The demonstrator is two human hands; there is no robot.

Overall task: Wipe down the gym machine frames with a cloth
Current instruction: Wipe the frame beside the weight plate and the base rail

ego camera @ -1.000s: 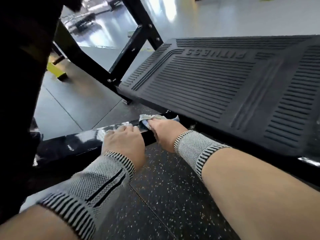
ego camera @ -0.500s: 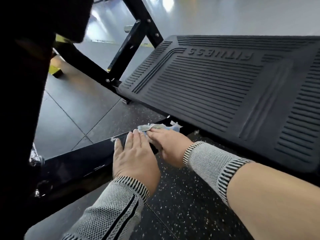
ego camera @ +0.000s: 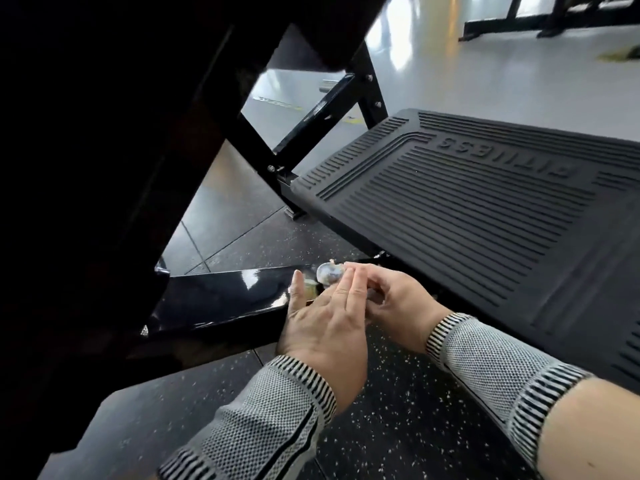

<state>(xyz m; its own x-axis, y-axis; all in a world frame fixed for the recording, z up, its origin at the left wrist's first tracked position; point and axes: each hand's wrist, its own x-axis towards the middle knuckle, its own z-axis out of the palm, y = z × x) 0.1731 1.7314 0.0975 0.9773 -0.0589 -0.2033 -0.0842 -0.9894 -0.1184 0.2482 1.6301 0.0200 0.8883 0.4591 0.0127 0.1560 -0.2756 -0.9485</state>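
Pale cloth [ego camera: 329, 273], hands, black frame bar [ego camera: 225, 296]

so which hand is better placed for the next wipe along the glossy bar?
Probably right: the right hand grips the wadded cloth at the frame bar. The left hand has straight fingers and overlaps the right, holding nothing visible.

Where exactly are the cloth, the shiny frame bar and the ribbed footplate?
cloth [ego camera: 328, 273], head view, on its bunched rounded top.
frame bar [ego camera: 225, 296], head view, on its glossy upper face.
footplate [ego camera: 467, 216], head view, on its ribbed middle.
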